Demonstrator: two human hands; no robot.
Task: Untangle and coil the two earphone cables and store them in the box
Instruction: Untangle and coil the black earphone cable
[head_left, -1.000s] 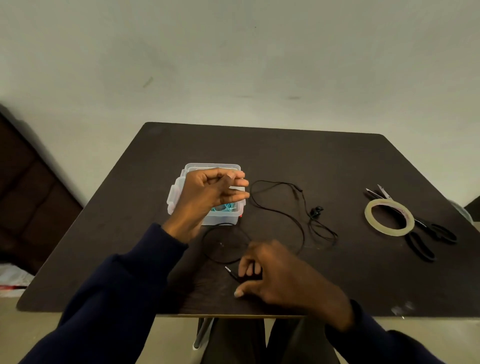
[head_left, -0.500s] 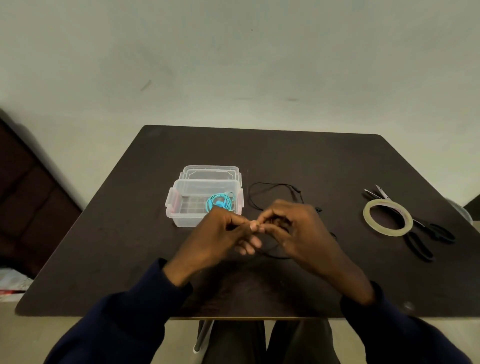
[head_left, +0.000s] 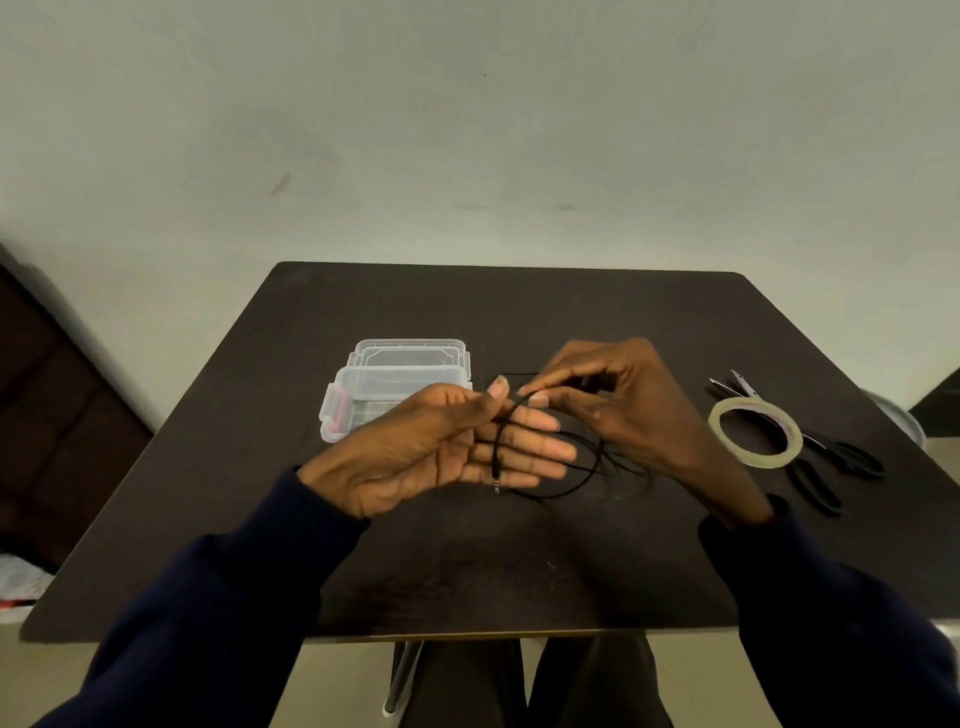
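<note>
Left hand (head_left: 431, 447) opened flat; right hand (head_left: 623, 410) pinches black cable (head_left: 571, 486) across it

No readable text, label, brand or number shows on anything in view.

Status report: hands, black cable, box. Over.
Left hand flat, black cable looped over its fingers. Right hand pinches the cable. Box open, behind left hand. Tape roll, scissors off right.
</note>
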